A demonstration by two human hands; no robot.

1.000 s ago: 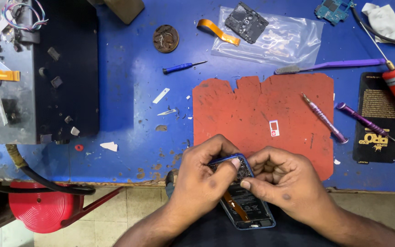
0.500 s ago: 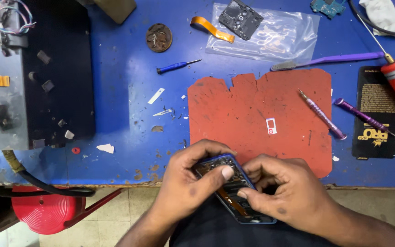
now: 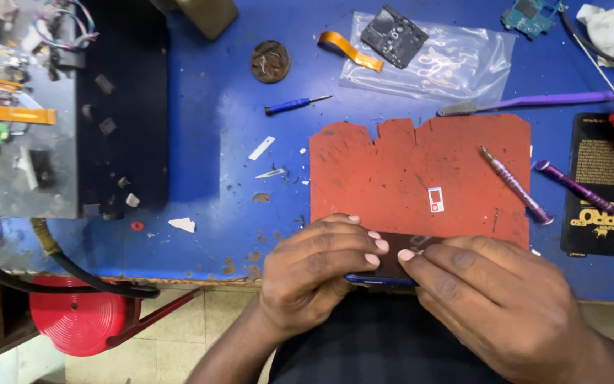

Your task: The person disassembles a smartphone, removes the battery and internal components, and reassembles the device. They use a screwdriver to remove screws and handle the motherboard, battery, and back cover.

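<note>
**A:** What lies around on the blue work surface [image 3: 207, 178] in the head view?

**B:** A rust-red rubber mat [image 3: 421, 178] sits just beyond the hands, with a tiny white card tray [image 3: 435, 199] on it. Two purple metal precision drivers lie at its right side: one on the mat's edge [image 3: 516, 185], the other [image 3: 577, 190] across a black printed card [image 3: 598, 185]. Further back are one small blue-handled screwdriver [image 3: 294, 105], a purple-handled brush [image 3: 527, 103], a clear plastic bag [image 3: 428, 60] with a dark square circuit part [image 3: 394, 34] on it, and an orange flat ribbon cable [image 3: 349, 50]. A black box cluttered with parts [image 3: 65, 128] fills the left. A red round stool [image 3: 79, 320] stands below the surface edge.

**A:** Where is the phone?

**B:** One dark smartphone with a blue rim [image 3: 385, 274] sits at the near edge of the surface, over the person's lap, between both hands and mostly hidden by them.

**A:** And the hands?

**B:** The left hand [image 3: 314, 274] curls around the phone's left side, fingertips pressing on top. The right hand [image 3: 492, 299] covers its right side, fingers meeting the left ones. Both are gripping it. Nothing blocks them.
</note>
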